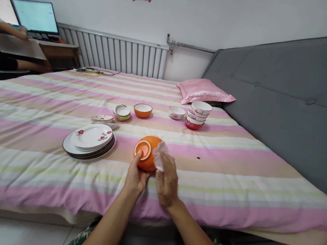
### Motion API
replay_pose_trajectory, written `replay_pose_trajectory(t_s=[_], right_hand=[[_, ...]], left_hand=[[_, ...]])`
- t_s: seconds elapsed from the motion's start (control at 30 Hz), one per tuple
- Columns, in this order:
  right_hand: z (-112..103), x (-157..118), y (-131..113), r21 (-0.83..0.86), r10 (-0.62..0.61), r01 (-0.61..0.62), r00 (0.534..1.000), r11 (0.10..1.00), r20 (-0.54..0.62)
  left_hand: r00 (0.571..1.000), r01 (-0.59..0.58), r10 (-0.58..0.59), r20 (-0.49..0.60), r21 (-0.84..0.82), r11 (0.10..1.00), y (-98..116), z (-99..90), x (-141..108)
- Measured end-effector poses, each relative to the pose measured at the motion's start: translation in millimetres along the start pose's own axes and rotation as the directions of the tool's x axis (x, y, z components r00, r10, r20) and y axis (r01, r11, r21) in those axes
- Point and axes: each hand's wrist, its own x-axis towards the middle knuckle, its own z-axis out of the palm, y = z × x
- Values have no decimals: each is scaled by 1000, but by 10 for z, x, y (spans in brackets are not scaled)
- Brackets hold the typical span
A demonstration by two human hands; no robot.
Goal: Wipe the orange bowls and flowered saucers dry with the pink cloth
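Note:
An orange bowl [151, 141] is held over the front of the bed, tipped so that its underside and foot ring face me. My left hand [136, 176] grips it from the lower left, with the thumb on the foot ring and the fingers beneath. In my right hand [168, 179] is a crumpled pale tissue [160, 153], pressed against the right side of the bowl. The fingers of that hand are closed over the tissue and partly hide it. The inside of the bowl is turned away from view.
A stack of plates [92, 136] lies left of my hands. Behind are small dishes [122, 111], another orange bowl [143, 111], a white bowl [177, 112] and stacked bowls [198, 115]. A pink pillow [204, 91] rests by the grey headboard [286, 88]. A person sits far left at a desk.

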Motion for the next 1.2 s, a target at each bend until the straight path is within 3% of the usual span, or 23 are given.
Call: replay_pose_trajectory(t_s=[0.1,0.23,0.37,0.63,0.93,1.1,1.2], right_hand=[[76,-24,-14,-127,-119,143,976,982,181],[108,-20,5,-193,-166,215,956,957,243],[121,-17,19,-289,-172,231,961,929,215],[119,56,40,-381,-176,188,982,905,65],[-10,165,78,-227,-172,135,973,965,-153],[-155,256,123,-10,2,-3,995,1000,-103],[-229,316,220,180,130,-121,991,976,-39]], left_hand=[[1000,8,-8,-8,-49,999,39,-11,-1],[998,66,-67,-15,-25,997,75,-23,-10],[999,20,-20,-30,-4,1000,66,-44,2],[998,-7,1,65,107,994,-36,-116,-19],[996,-26,-5,85,364,931,-97,-214,-41],[988,-112,44,147,495,862,-100,-198,-82],[979,-167,73,192,537,827,-101,-199,-86]])
